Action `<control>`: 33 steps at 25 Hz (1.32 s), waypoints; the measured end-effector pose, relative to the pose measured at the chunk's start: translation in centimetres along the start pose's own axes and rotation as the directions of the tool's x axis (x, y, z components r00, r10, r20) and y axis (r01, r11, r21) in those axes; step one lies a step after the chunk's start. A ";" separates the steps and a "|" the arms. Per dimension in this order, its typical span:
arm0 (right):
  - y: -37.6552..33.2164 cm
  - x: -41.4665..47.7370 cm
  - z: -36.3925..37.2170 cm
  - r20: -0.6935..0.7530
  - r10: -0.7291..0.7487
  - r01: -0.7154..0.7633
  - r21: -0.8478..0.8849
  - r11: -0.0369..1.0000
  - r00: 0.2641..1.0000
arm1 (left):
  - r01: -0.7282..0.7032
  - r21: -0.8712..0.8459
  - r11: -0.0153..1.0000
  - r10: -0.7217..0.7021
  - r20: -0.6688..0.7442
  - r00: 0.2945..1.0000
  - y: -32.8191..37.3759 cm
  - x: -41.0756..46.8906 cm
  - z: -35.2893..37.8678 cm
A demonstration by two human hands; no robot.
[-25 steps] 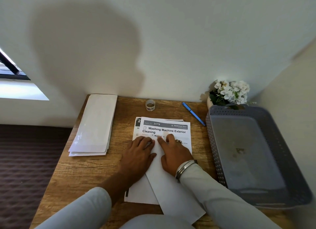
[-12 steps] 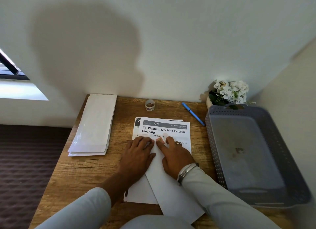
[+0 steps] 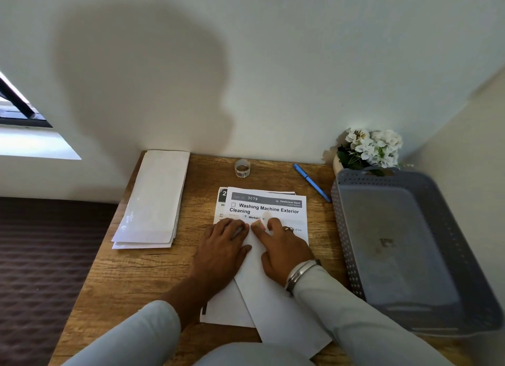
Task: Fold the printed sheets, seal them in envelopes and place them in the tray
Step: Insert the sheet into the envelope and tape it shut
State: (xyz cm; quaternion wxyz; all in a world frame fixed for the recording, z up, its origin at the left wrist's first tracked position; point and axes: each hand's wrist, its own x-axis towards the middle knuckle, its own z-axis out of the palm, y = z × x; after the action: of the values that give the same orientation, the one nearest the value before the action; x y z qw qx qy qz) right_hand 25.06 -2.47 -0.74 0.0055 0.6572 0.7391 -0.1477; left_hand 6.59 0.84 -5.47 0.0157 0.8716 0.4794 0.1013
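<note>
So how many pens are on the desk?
1. The pen lies at the back right of the desk, between the tape roll and the tray. None hidden that I can see.

- Open wood of the table (image 3: 153,278) at near left – passable from the stack of envelopes (image 3: 153,201) down to the near edge.
- Far strip along the wall broken by a tape roll (image 3: 242,168) and a blue pen (image 3: 311,182), bare wood between them.
- Right side blocked by the grey tray (image 3: 344,229), its wall just beside the printed sheets (image 3: 267,210); only a narrow gap there.
- Far right corner closed off by white flowers (image 3: 369,147).
- Centre taken up by both hands, pressed flat on the paper.
</note>
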 end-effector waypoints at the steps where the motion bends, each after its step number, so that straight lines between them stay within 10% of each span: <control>1: -0.2 0.2 -0.2 0.008 0.018 -0.018 -0.004 1.000 1.000 | 0.002 -0.005 1.000 -0.002 0.007 1.000 0.0 0.1 0.0; 33: -1.2 0.8 -0.5 0.051 0.086 -0.085 -0.024 0.996 0.995 | 0.036 -0.040 0.999 -0.034 0.052 0.998 -0.1 0.1 -0.1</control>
State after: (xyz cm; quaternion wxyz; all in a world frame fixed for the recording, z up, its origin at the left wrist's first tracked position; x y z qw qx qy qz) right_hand 23.92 -1.69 -0.16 0.0382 0.6842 0.7113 -0.1562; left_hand 6.55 0.94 -5.36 0.0478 0.8649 0.4917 0.0884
